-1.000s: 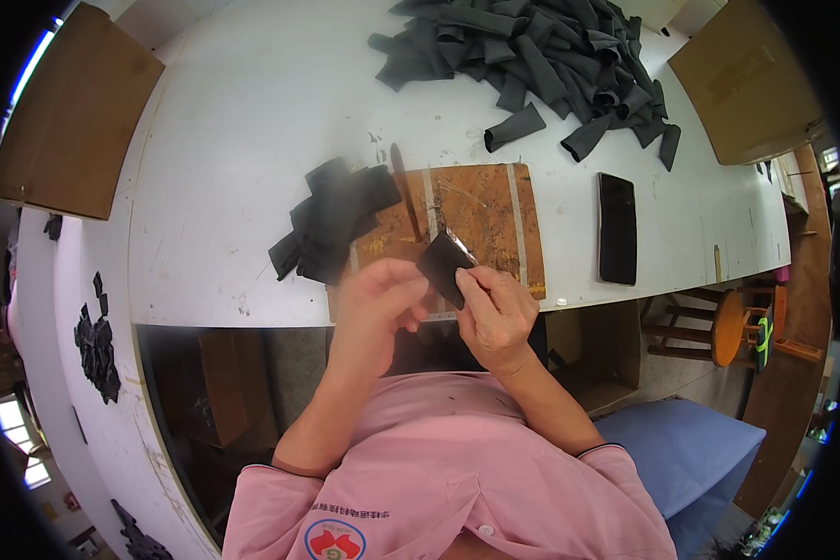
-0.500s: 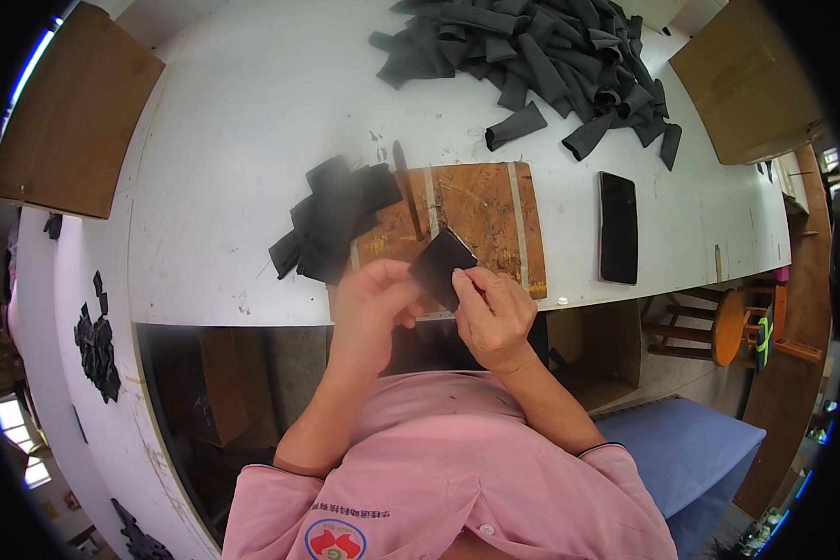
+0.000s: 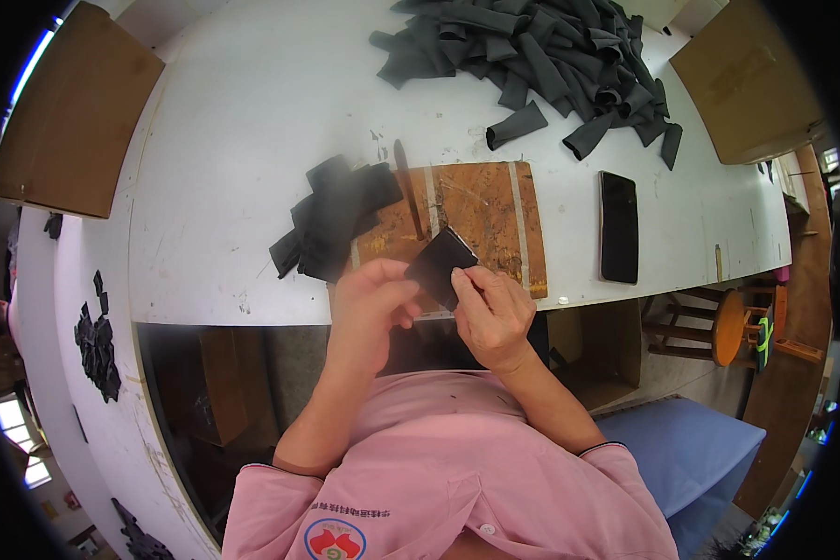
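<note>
A small dark fabric piece (image 3: 442, 266) with a pale upper right edge is held tilted above the front of a worn brown board (image 3: 485, 201). My right hand (image 3: 497, 315) pinches its lower right side between thumb and fingers. At the opposite side, my left hand (image 3: 371, 303) is closed with curled fingers against the fabric's left edge; some fingertips are hidden. A narrow, rusty-brown blade-like tool (image 3: 408, 187) lies across the board's left part. Left of it, a stack of flat black fabric pieces (image 3: 322, 224) overlaps the board's edge.
Dark grey fabric tubes (image 3: 541, 56) form a large heap at the far side of the white table (image 3: 224, 187). A black phone (image 3: 618, 227) lies to the right. Cardboard boxes stand at the far left (image 3: 75, 107) and far right (image 3: 749, 84). A wooden stool (image 3: 726, 327) is beyond the right edge.
Almost nothing differs. The fabric piece and my left fingers have shifted very slightly; my right hand keeps its pinch.
</note>
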Demonstrator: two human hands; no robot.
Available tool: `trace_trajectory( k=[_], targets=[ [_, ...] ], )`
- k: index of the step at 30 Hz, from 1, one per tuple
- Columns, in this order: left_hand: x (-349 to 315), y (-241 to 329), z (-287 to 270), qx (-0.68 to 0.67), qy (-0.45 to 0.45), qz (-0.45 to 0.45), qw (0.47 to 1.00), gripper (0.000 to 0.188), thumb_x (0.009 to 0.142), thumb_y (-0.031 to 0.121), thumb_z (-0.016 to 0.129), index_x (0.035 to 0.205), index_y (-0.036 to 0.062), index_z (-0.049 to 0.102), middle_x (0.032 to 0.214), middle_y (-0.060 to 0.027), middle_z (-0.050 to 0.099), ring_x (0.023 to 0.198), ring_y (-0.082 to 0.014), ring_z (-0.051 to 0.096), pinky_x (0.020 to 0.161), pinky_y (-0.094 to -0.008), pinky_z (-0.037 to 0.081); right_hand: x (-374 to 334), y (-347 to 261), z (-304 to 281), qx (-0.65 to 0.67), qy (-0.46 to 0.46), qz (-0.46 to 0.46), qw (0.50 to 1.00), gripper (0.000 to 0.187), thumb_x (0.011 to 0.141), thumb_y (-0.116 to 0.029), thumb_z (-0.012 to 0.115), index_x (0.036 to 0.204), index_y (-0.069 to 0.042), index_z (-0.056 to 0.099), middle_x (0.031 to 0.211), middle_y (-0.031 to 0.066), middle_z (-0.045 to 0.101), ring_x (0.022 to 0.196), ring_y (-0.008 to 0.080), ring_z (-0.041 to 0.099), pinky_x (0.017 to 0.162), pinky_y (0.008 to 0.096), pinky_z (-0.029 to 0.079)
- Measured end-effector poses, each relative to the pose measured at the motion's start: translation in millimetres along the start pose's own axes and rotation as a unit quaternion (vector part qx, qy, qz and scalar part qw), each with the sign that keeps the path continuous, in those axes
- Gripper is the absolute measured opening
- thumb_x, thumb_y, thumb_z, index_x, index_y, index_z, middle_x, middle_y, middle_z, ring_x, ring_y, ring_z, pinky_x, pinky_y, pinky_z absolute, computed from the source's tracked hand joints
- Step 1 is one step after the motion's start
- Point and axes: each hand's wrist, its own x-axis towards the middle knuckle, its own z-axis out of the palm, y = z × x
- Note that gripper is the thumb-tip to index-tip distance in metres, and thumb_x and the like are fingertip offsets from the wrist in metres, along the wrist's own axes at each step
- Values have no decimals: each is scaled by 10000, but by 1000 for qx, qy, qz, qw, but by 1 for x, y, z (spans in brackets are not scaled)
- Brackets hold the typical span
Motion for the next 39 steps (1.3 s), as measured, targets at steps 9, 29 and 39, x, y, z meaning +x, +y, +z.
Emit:
trace_trajectory(
  k=[9, 29, 39],
  targets=[
    [5, -2, 4, 48, 13, 14, 999, 79, 745, 21, 537, 805, -15, 573, 639, -44, 576, 504, -86, 535, 448, -185, 419, 3, -2, -3, -8, -28, -29, 999, 248, 628, -68, 639, 856, 19, 595, 780, 82, 542, 588, 181, 537, 462, 266, 402],
    [3, -21, 19, 236, 104, 306, 916, 173, 762, -77, 527, 915, -3, 495, 702, -51, 585, 477, -41, 486, 406, -146, 348, 35, -18, -5, 40, -75, 43, 995, 213, 633, -6, 574, 838, 17, 522, 732, 102, 448, 674, 237, 515, 580, 306, 457],
    [-6, 16, 4, -139, -179, 37, 973, 266, 675, -105, 557, 913, -1, 499, 706, -36, 553, 432, -12, 390, 352, -149, 264, 41, -9, -23, 555, -94, 333, 756, 82, 768, -51, 594, 769, 32, 594, 718, 11, 515, 583, 81, 454, 479, 202, 340]
  ],
)
